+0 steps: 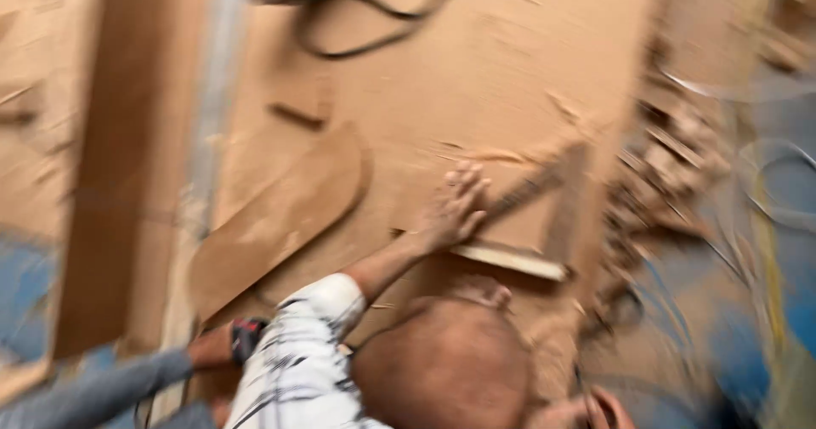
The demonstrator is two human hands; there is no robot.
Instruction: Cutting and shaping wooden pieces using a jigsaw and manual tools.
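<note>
Dusty brown board point(493, 63) bears a pale-edged wooden triangle point(512, 261); hands point(600, 409) too blurred to tell.

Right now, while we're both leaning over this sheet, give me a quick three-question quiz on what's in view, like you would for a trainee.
1. True or false: the co-worker's hand touches the triangular square.
2. Pick one: the rounded offcut lies A) toward the picture's left of that hand, B) toward its right, C) on top of it.
3. Fill in: the black cable lies on the brown sheet near the ___ edge of the view.

Key: 1 true. 2 A. 3 top.
</note>
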